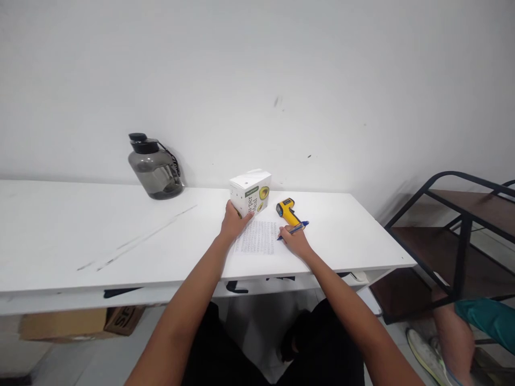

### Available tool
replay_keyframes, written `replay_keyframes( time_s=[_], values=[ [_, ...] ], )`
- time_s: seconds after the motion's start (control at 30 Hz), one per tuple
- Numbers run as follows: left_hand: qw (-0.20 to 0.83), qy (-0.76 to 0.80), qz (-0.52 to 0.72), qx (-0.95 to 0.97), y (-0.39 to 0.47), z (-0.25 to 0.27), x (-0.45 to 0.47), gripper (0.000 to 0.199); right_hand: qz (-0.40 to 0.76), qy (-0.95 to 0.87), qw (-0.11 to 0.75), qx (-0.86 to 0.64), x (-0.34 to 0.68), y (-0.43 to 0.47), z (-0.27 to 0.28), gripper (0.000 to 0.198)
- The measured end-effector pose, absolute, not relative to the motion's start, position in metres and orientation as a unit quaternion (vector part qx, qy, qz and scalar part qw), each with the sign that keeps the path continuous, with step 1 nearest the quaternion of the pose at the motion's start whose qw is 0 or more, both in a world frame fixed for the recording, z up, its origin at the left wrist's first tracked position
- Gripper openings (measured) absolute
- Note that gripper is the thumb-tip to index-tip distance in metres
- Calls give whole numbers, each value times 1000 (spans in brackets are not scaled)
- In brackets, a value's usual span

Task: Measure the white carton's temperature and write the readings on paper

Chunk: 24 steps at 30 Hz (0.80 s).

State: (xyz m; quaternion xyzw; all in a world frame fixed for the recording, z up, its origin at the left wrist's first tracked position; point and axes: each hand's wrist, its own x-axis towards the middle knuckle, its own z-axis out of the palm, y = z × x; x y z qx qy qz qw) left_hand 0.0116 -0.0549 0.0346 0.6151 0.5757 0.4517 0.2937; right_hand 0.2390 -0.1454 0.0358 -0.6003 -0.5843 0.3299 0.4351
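My left hand (232,221) is closed around the lower left part of a white box (251,192) with avocado pictures and the words "per Meal" on its front. The box stands upright or nearly so; I cannot tell whether it touches the table. In my right hand (294,239) is a blue pen (296,229), its tip near the right edge of a sheet of paper (257,238) covered in rows of handwriting. Just beyond that hand lies a yellow and black infrared thermometer (287,210).
A large grey water bottle (153,169) with a black lid stands at the back left of the white table (120,230). Right of the table is a dark metal shelf rack (462,241), with another person's leg (454,335) beside it. Below left sits a cardboard box (64,323).
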Motion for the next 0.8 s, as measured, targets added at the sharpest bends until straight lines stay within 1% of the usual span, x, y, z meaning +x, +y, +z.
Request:
replay_keyframes(
  time_s=[0.27,0.5,0.8],
  values=[
    [300,574,455,612,-55,36,12,77,337,-588,430,-596,239,-146,36,37],
    [296,570,455,618,-57,37,12,76,312,-587,443,-602,239,-146,37,35],
    [295,579,444,617,-60,42,13,78,331,-595,420,-600,241,-146,38,35]
  ],
)
